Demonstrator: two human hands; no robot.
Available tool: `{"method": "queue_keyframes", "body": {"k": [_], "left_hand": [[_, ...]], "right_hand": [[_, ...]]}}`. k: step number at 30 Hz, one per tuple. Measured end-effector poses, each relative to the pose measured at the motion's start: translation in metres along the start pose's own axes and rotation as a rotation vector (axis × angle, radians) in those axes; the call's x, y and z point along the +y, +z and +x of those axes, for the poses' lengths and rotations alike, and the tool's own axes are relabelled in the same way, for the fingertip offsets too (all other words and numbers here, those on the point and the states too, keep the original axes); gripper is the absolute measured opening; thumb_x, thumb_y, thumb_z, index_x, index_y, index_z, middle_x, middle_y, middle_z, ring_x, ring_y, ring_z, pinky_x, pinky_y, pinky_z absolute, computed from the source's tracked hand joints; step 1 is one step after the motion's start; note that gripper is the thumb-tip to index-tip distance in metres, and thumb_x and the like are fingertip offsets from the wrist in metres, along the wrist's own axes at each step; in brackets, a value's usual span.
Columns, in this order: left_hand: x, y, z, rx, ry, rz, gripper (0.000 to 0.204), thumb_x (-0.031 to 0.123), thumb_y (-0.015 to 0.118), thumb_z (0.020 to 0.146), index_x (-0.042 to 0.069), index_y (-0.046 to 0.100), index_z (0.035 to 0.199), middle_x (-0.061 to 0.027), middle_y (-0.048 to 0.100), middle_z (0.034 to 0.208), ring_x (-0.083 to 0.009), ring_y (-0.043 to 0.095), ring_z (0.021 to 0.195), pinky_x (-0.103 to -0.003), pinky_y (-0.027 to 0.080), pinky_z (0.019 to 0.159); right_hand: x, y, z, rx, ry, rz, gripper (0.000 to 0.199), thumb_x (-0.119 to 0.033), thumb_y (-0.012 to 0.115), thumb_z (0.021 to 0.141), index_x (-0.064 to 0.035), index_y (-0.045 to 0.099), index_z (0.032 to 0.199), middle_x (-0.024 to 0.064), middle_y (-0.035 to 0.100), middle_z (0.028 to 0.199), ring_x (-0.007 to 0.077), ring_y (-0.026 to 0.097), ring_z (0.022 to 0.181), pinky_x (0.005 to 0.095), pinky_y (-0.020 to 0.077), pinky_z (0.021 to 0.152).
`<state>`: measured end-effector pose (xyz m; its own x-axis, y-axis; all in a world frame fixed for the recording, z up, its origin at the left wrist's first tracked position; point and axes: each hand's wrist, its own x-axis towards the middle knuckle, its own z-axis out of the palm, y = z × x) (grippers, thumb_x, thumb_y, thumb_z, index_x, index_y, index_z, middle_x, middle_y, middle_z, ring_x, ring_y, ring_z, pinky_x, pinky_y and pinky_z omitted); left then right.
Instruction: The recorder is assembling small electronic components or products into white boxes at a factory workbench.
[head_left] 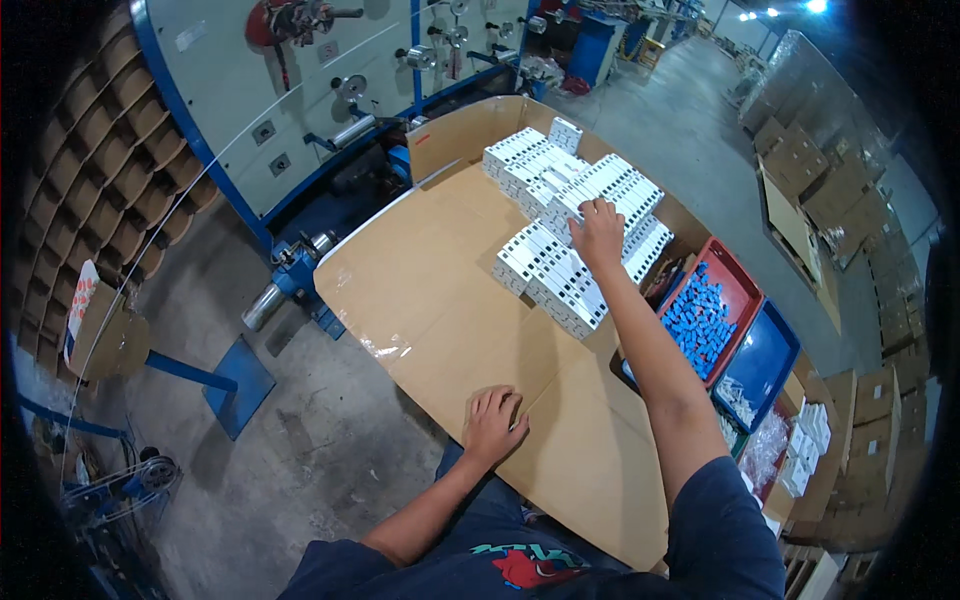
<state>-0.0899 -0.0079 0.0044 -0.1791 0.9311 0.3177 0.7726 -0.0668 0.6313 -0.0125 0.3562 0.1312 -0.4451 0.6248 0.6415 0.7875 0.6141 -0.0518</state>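
A red bin of small blue parts sits beside a blue bin, near stacked cardboard cartons.

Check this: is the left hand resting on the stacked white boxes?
No, the left hand lies flat on the brown cardboard sheet, apart from the stacked white boxes.

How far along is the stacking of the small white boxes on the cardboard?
Done: several rows of white boxes already stand stacked on the cardboard sheet. In hand: right hand reaches onto the stack; left hand rests flat on the cardboard. Left: much of the sheet is still bare.
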Motion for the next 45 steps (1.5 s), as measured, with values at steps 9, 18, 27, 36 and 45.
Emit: {"method": "queue_keyframes", "body": {"k": [9,18,27,36,45], "left_hand": [[0.007,-0.002,-0.002,0.04,0.007,0.011,0.035,0.024,0.073,0.081,0.008,0.067,0.112,-0.0105,0.06,0.123,-0.0301,0.054,0.121,-0.046,0.039,0.105],[-0.003,0.009,-0.002,0.024,0.062,0.091,0.04,0.025,0.073,0.084,0.005,0.065,0.118,-0.0129,0.06,0.129,-0.0342,0.053,0.124,-0.049,0.039,0.107],[-0.008,0.013,-0.01,0.087,0.178,-0.117,0.031,0.012,0.065,0.092,0.0,0.063,0.121,-0.0174,0.064,0.119,-0.0343,0.057,0.115,-0.044,0.043,0.103],[-0.015,0.019,-0.019,-0.015,0.255,-0.24,0.026,0.009,0.062,0.095,-0.002,0.063,0.119,-0.0149,0.065,0.116,-0.0281,0.06,0.109,-0.04,0.048,0.097],[-0.018,0.022,-0.017,-0.04,0.089,-0.388,0.025,0.007,0.061,0.096,-0.002,0.062,0.119,-0.0139,0.065,0.116,-0.0255,0.06,0.106,-0.037,0.049,0.095]], "right_hand": [[-0.083,-0.119,-0.25,-0.098,0.393,0.558,0.011,-0.009,0.071,0.088,-0.0036,0.065,0.097,0.014,0.064,0.088,0.033,0.062,0.083,0.042,0.0461,0.075],[-0.113,-0.284,-0.464,-0.379,0.847,0.498,0.018,-0.001,0.066,0.088,-0.0003,0.067,0.106,0.0154,0.067,0.096,0.0323,0.069,0.092,0.0382,0.0576,0.079],[-0.095,-0.326,-0.482,-0.159,1.016,0.453,0.02,-0.01,0.066,0.093,-0.0035,0.065,0.112,0.0148,0.068,0.102,0.0329,0.069,0.097,0.0408,0.0544,0.083],[-0.015,-0.343,-0.551,0.033,1.156,-0.267,0.053,-0.012,0.07,0.087,-0.0051,0.055,0.138,0.0197,0.048,0.149,0.0394,0.047,0.136,0.0464,0.0435,0.11],[0.001,-0.316,-0.591,-0.068,1.192,-0.452,0.056,-0.012,0.073,0.086,-0.0011,0.055,0.138,0.0192,0.046,0.152,0.0392,0.043,0.14,0.0501,0.0428,0.111]]}}
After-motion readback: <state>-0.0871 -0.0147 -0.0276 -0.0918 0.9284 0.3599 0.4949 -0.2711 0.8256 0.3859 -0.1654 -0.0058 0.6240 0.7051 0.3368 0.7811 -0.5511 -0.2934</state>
